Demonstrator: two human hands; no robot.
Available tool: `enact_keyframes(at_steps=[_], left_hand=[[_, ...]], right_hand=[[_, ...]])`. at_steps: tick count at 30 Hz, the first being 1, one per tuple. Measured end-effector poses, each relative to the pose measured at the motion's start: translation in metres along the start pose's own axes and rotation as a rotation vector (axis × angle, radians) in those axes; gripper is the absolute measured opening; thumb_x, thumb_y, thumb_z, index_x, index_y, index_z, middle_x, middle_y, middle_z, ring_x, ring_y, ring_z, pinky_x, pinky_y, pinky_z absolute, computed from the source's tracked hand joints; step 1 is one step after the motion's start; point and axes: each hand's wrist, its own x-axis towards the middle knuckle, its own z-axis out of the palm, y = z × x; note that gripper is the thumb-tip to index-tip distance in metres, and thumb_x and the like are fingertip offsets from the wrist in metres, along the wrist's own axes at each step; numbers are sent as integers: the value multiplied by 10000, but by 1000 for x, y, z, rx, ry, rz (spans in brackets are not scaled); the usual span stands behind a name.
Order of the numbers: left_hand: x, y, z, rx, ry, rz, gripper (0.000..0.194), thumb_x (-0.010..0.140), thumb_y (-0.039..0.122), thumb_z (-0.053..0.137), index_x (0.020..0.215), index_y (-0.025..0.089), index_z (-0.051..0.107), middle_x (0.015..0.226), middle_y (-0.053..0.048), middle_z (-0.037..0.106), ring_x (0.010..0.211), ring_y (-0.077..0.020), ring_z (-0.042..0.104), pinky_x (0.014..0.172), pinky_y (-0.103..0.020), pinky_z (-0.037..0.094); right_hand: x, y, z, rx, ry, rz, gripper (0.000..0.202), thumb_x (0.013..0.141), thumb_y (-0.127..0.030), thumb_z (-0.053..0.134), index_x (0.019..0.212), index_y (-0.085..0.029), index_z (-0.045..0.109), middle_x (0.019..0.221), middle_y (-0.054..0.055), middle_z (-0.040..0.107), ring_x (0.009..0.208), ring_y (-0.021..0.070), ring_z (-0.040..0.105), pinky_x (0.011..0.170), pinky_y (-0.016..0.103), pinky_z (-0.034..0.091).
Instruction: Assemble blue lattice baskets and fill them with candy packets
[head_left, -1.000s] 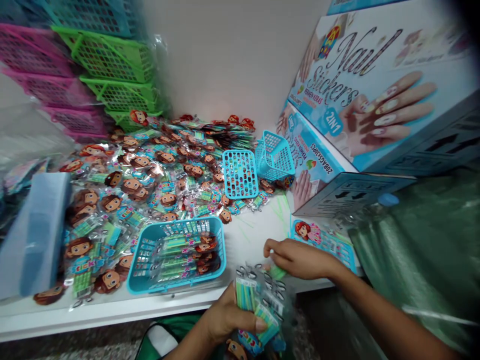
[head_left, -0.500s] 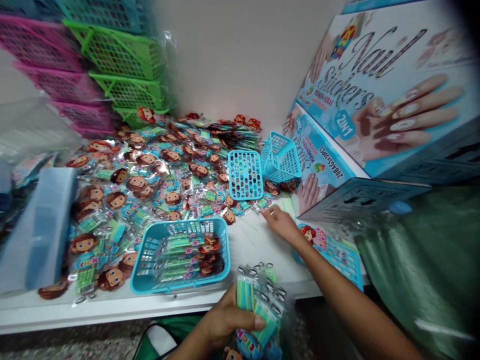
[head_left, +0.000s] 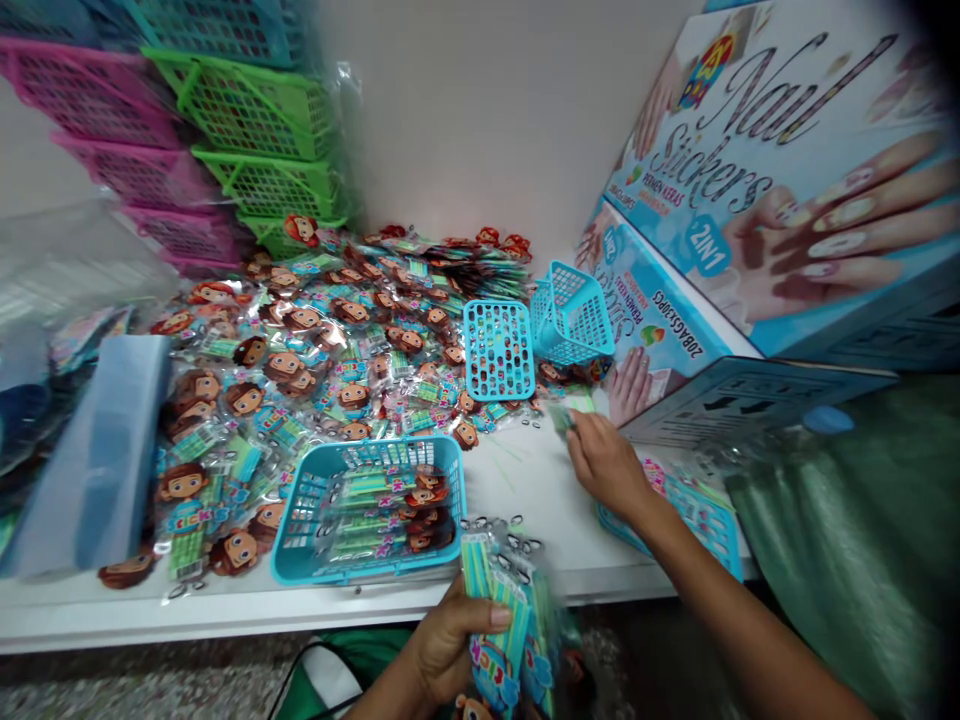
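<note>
In front of the table edge, my left hand (head_left: 450, 635) is closed around a bunch of clear plastic packets (head_left: 499, 620). They hold green and blue striped sticks and cartoon-character cards, with small dark rings at the top. Over the white tabletop, my right hand (head_left: 611, 465) pinches a small greenish packet (head_left: 561, 418), blurred and mostly hidden by the fingers. Left of my hands, a blue basket (head_left: 279, 545) holds a row of similar packets lying on their sides. Behind it spreads a heap of loose packets (head_left: 352, 310).
Two small blue baskets (head_left: 499, 350) stand or lie at the heap's right. Printed Nail Stickers boxes (head_left: 720, 260) rise at the right, beside green sacking (head_left: 832, 540). Another blue basket (head_left: 705, 520) lies below them. Stacked pink and green baskets (head_left: 277, 115) stand back left, near a translucent blue object (head_left: 112, 460).
My right hand has moved right and slightly down, drawing a packet away from the heap. My left hand keeps its bunch and has shifted slightly left. The camera view has shifted a little.
</note>
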Motion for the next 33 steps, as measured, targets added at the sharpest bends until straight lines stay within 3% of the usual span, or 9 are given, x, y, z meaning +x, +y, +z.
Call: enact_keyframes(at_steps=[4,9,13,15,17,19,22,27,33], left_hand=[[4,-3,5,-68,21,33,499,581,146,729,1068,89,631,847,-118,724,873,-302,678,809,-416,506],[4,-3,8,-56,15,29,505,629,133,702,1123,87,612,905,-127,722,923,-301,667,840,-412,491],[-1,-3,9,-13,-43,-40,480,620,130,680,1091,56,627,897,-146,721,903,-302,672,821,-405,495],[-3,-6,9,10,-75,-66,507,590,120,675,1091,57,628,898,-146,722,892,-302,675,806,-398,500],[-5,-10,9,23,-107,-91,555,555,100,668,1107,62,620,905,-143,721,889,-304,677,799,-390,501],[-6,-13,8,25,-133,-116,597,535,82,658,1130,69,607,910,-137,721,892,-302,678,800,-382,501],[-7,-14,6,25,-143,-118,614,539,83,650,1150,77,595,911,-133,720,883,-300,681,791,-380,506],[-6,-12,-1,16,-120,-97,637,521,87,655,1155,71,591,901,-145,720,843,-305,690,740,-372,522],[-1,-19,-9,34,-108,-165,568,572,131,655,1131,38,605,859,-184,720,740,-304,702,552,-292,511]], right_hand=[[-79,-34,-6,493,-340,103,343,937,-342,350,1236,-211,454,769,22,615,665,192,585,612,272,433],[-125,-56,-10,697,-362,186,212,931,-386,414,893,-230,552,748,-11,605,674,147,563,623,235,413],[-87,-29,-11,609,-420,61,453,952,-464,331,671,-192,558,646,-13,576,629,135,536,588,225,392],[-45,-9,-1,453,-247,154,468,953,-490,303,779,-187,613,685,-1,610,668,149,568,624,232,415],[1,6,17,242,-56,256,385,909,-497,415,983,-183,626,909,49,656,811,187,592,717,265,429],[41,15,36,175,19,291,461,853,-475,526,1182,-155,560,1127,132,604,1020,262,545,833,330,407],[73,20,57,152,58,309,457,830,-383,566,1216,-137,559,1165,179,582,1117,317,486,916,393,353],[59,43,53,218,126,341,325,855,-310,467,1088,-150,628,1027,143,639,986,282,552,874,376,370],[26,72,37,486,240,423,347,819,-406,446,1020,-160,584,719,23,613,661,179,542,611,270,410]])
